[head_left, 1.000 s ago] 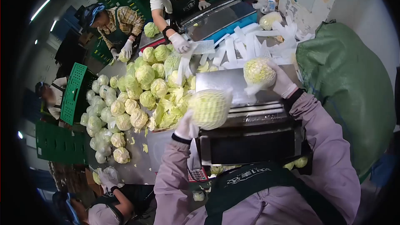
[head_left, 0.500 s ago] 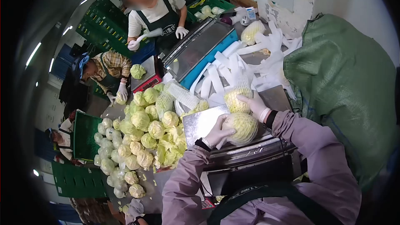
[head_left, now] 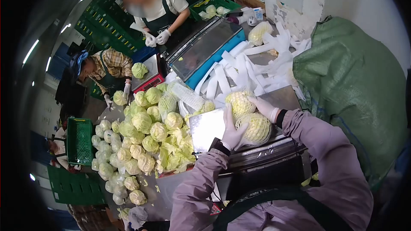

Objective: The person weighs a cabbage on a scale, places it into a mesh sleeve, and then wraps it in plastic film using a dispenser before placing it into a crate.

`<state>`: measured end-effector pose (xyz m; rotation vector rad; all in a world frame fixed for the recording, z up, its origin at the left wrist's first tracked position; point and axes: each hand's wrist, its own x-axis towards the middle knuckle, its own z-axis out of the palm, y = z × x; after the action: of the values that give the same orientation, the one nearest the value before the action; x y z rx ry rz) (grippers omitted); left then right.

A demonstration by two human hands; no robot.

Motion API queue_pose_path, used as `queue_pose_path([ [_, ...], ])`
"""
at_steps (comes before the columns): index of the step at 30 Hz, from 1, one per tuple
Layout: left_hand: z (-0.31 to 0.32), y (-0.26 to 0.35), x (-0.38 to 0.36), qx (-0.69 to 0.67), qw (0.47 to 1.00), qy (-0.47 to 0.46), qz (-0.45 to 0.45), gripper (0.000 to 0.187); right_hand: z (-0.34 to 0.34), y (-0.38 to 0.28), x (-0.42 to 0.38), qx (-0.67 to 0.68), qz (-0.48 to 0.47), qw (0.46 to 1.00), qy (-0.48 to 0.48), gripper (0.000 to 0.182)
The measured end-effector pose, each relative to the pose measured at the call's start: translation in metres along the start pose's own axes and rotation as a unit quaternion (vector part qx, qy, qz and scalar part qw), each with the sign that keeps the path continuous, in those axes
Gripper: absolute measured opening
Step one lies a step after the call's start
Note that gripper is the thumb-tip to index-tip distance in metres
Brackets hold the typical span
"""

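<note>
Two cabbages in white foam net sleeves are between my gloved hands, over the black machine with a metal plate [head_left: 207, 128]. My left hand [head_left: 233, 131] presses along their left side, its fingers by the far netted cabbage [head_left: 240, 104] and its thumb at the near netted cabbage [head_left: 257, 130]. From the right, my right hand [head_left: 265, 108] grips the far cabbage, its fingertips reaching over the net. The palm sides of both hands are partly hidden.
Loose cabbages [head_left: 142, 122] and bagged ones [head_left: 106, 170] pile up at left. White foam net sleeves [head_left: 242, 70] lie beyond my hands. A large green sack [head_left: 351, 90] bulges at right. Two co-workers stand across the table near a red scale [head_left: 147, 83]; another is farther left.
My left hand has shifted from the near cabbage's side up between the two, fingers now pointing away. The near cabbage moved slightly right and away. The far co-worker's hands have come together.
</note>
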<state>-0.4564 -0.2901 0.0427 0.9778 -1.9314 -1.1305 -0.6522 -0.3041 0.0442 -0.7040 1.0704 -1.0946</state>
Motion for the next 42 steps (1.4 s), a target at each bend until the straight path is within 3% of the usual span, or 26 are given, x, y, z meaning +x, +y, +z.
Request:
queue_pose_path([
  [2,-0.002,0.001,0.002,0.034,0.999,0.015,0.001,0.097,-0.002,-0.001,0.001,0.017,0.044,0.998,-0.031,0.048],
  [6,-0.005,0.023,0.002,0.062,0.998,0.022,-0.005,0.087,0.004,0.009,-0.006,0.026,0.003,1.000,-0.012,0.051],
  [8,-0.001,0.021,-0.002,0.067,0.996,0.026,-0.060,0.082,-0.008,0.017,0.004,-0.064,0.065,0.996,0.005,0.055],
  [12,-0.005,0.026,0.004,0.072,0.993,0.003,-0.095,0.079,-0.022,0.027,0.016,-0.064,0.079,0.995,0.007,0.057],
  [14,-0.008,0.027,0.003,0.073,0.994,0.017,-0.085,0.077,-0.027,0.031,0.020,-0.248,-0.003,0.965,0.082,0.055],
  [16,-0.011,0.030,0.003,0.074,0.994,0.024,-0.080,0.076,-0.028,0.030,0.017,-0.244,-0.040,0.964,0.093,0.052],
  [18,-0.014,0.035,0.003,0.089,0.992,0.024,-0.084,0.072,-0.043,0.039,0.027,-0.173,-0.056,0.982,0.061,0.047],
  [20,-0.016,0.038,0.003,0.103,0.991,0.022,-0.084,0.069,-0.041,0.018,0.007,-0.191,-0.067,0.979,0.017,0.045],
  [22,-0.015,0.036,0.002,0.116,0.990,0.020,-0.084,0.067,-0.021,-0.007,-0.017,-0.122,0.029,0.988,0.093,0.043],
  [29,-0.021,0.031,-0.001,0.130,0.989,0.005,-0.068,0.063,-0.048,0.024,-0.009,-0.238,-0.077,0.965,0.074,0.047],
  [32,-0.027,0.018,-0.008,0.138,0.990,0.036,-0.007,0.058,-0.051,0.023,-0.020,-0.159,-0.007,0.985,0.068,0.051],
  [34,-0.040,0.028,-0.020,0.049,0.996,0.070,0.015,0.054,-0.046,0.004,-0.052,-0.281,-0.087,0.950,0.107,0.050],
  [36,-0.064,0.031,-0.044,0.104,0.992,0.076,-0.007,0.048,-0.052,-0.006,-0.082,-0.293,-0.177,0.934,0.106,0.043],
  [38,-0.092,0.036,-0.069,0.133,0.990,0.040,-0.022,0.041,-0.058,-0.027,-0.124,-0.318,-0.185,0.928,0.059,0.035],
  [39,-0.104,0.036,-0.083,0.127,0.990,0.016,-0.057,0.036,-0.062,-0.034,-0.142,-0.391,-0.256,0.883,0.040,0.030],
  [40,-0.117,0.041,-0.095,0.168,0.983,-0.027,-0.066,0.035,-0.062,-0.048,-0.164,-0.429,-0.234,0.872,0.016,0.027],
  [42,-0.134,0.043,-0.115,0.272,0.957,-0.097,-0.026,0.034,-0.078,-0.055,-0.186,-0.545,-0.267,0.790,-0.085,0.027],
])
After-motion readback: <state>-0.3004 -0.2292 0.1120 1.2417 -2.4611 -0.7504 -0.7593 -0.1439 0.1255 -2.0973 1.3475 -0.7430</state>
